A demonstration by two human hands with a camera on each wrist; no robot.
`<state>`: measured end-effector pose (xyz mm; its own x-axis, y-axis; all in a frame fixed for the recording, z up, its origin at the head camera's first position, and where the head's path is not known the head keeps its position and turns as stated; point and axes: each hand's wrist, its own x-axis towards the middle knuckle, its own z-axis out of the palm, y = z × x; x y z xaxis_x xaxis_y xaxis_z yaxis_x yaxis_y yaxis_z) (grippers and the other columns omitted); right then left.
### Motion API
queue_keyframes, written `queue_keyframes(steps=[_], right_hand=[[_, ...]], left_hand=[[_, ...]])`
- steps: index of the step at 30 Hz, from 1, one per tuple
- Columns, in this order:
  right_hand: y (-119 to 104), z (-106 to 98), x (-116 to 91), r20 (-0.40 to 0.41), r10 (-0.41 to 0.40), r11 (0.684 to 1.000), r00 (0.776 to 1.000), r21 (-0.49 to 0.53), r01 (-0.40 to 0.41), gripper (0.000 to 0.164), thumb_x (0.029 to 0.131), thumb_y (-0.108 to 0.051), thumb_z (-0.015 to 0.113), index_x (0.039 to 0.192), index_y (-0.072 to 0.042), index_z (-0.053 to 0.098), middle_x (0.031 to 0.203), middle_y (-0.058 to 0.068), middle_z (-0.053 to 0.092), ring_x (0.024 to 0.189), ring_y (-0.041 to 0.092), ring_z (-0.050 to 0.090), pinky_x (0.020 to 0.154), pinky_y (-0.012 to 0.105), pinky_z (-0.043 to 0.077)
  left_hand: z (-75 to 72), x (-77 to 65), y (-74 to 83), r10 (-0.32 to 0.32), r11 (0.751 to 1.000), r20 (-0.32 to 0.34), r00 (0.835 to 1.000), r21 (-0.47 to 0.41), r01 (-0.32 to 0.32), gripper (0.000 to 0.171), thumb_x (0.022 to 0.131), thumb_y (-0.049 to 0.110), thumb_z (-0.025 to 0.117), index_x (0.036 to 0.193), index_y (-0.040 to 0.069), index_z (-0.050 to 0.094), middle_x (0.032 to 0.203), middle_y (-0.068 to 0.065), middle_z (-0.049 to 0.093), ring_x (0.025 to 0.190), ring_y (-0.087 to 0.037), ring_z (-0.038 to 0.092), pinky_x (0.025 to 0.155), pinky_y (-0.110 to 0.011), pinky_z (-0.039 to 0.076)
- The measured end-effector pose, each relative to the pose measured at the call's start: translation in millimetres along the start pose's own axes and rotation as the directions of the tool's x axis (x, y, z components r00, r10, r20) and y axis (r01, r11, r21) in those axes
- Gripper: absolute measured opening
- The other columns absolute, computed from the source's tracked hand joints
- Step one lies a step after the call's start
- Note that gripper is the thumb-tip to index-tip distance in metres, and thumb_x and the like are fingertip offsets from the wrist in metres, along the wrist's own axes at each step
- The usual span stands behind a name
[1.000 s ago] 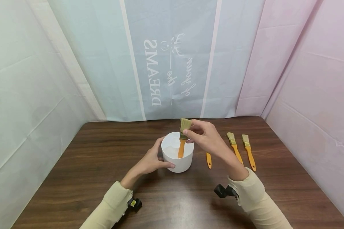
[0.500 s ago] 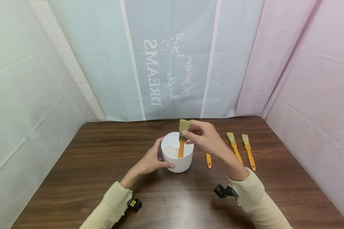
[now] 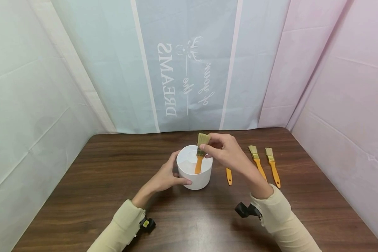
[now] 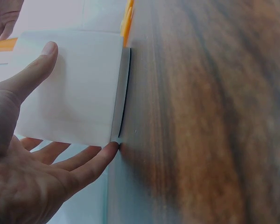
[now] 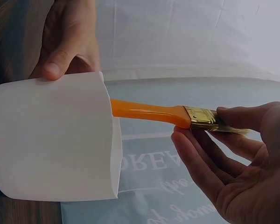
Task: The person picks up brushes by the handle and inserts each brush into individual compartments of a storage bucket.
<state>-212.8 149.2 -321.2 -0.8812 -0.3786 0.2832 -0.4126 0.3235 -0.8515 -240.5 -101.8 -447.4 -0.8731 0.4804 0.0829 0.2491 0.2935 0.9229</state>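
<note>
A left hand point(image 3: 167, 177) grips a white tub point(image 3: 200, 181) mid-counter point(image 3: 192, 220) as a right hand point(image 3: 228, 152) pinches an orange-handled paintbrush point(image 3: 199, 164), bristles up, handle inside the rim. Three more paintbrushes point(image 3: 273, 169) lie right, one partly hidden beneath the right hand. The far cloth point(image 3: 189, 21) reads "DREAMS," "the" and "of your." Only the left wrist view shows the tub's dark-edged base point(image 4: 123, 95).

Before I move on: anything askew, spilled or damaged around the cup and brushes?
No spill or damage visible around the white cup or the held brush. Only the backdrop lettering looks odd: in the head view it runs sideways and appears mirrored.
</note>
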Motion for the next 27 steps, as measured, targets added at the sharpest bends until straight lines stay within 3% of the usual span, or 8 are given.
queue_keyframes(steps=[15,22,27], right_hand=[[0.2,1.4,-0.3,-0.009,-0.003,0.999,1.0,-0.045,0.002,0.011,0.097,-0.013,0.072,0.107,-0.008,0.07,0.096,0.012,0.075,0.085,0.021,0.075,0.074,0.047,0.065],[1.6,-0.3,-0.4,-0.042,0.024,0.995,0.999,-0.095,-0.028,0.01,0.095,-0.016,0.073,0.103,-0.01,0.071,0.089,0.008,0.076,0.077,0.022,0.073,0.069,0.034,0.063],[1.7,-0.6,-0.3,-0.019,0.032,0.995,0.999,-0.093,-0.034,0.01,0.095,-0.017,0.074,0.103,-0.011,0.071,0.088,0.007,0.076,0.076,0.021,0.073,0.069,0.034,0.062]], left_hand=[[0.1,0.5,-2.9,0.005,1.0,-0.002,1.0,0.017,-0.005,0.112,0.075,0.021,0.095,0.16,0.027,0.022,0.159,-0.005,0.038,0.143,-0.029,0.043,0.1,-0.047,0.059],[0.1,0.5,-1.9,0.004,1.0,0.001,1.0,0.008,-0.004,0.112,0.075,0.02,0.095,0.16,0.026,0.023,0.158,-0.005,0.038,0.142,-0.03,0.044,0.099,-0.047,0.059],[-0.1,-0.5,-0.6,-0.002,1.0,0.004,1.0,0.01,0.002,0.112,0.076,0.02,0.095,0.16,0.026,0.022,0.159,-0.004,0.037,0.143,-0.029,0.043,0.1,-0.048,0.058]])
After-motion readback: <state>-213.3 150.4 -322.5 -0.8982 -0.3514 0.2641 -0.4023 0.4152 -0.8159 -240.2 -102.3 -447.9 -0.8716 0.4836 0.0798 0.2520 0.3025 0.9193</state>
